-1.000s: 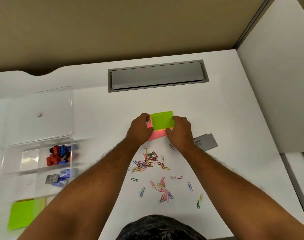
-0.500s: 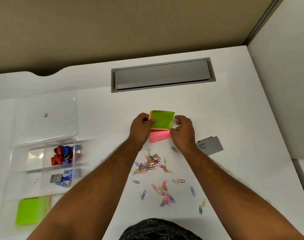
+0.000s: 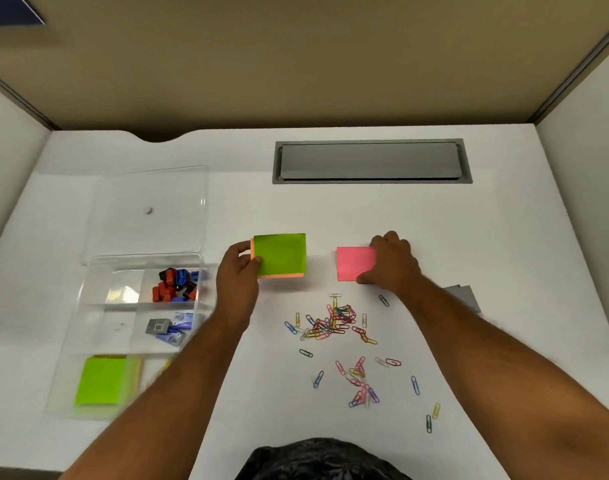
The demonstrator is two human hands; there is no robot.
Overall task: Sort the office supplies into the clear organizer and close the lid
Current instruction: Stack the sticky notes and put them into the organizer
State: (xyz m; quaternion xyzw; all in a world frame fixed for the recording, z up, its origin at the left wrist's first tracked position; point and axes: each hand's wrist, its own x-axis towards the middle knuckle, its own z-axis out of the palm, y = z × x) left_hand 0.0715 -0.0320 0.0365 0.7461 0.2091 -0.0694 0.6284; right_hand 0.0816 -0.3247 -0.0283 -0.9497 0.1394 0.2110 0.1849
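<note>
White desk (image 3: 227,393) is carrying the clear organizer (image 3: 98,344), lid open, at nine o'clock, while the left hand (image 3: 239,271) is pinching the green-topped sticky pad (image 3: 280,254) and the right hand (image 3: 393,263) is pressing fingers together on the pink pad (image 3: 353,263) at three o'clock, both probably needing carrying to the note compartment before the paper clips (image 3: 334,322).

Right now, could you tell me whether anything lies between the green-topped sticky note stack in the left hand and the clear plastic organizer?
Nothing visible does: the white desk is bare between the green-topped sticky note stack, held by the left hand, and the clear plastic organizer, whose lid lies open.
</note>
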